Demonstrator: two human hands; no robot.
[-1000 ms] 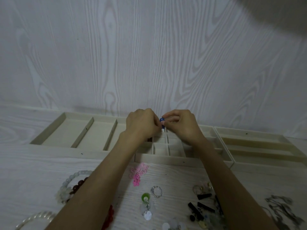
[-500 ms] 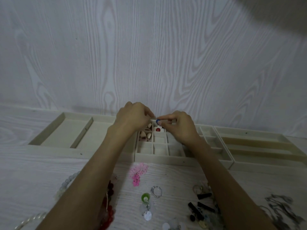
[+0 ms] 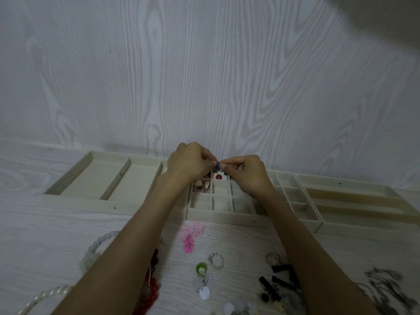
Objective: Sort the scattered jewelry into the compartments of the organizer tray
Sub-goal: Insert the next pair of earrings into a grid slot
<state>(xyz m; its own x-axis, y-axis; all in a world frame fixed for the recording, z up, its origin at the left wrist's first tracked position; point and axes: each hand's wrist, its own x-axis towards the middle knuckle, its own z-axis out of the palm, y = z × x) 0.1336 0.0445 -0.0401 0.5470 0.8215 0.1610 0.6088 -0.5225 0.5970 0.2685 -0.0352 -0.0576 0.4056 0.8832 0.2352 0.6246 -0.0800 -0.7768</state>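
Behind the grip (image 3: 217, 165) and rising high above it we see a wall (image 3: 204, 64) of pale whitish panelling with long wood-grain swirls. It meets the table (image 3: 45, 223) just beyond the grip, and the table spreads below the grip and out to both sides in the same pale wood-grain finish. Far up and to the right of the grip we make out a dark blurred shape (image 3: 386, 17) in the corner, too soft to identify.

One head-worn view looks forward and down, seemingly close, over the organizer tray (image 3: 229, 216).
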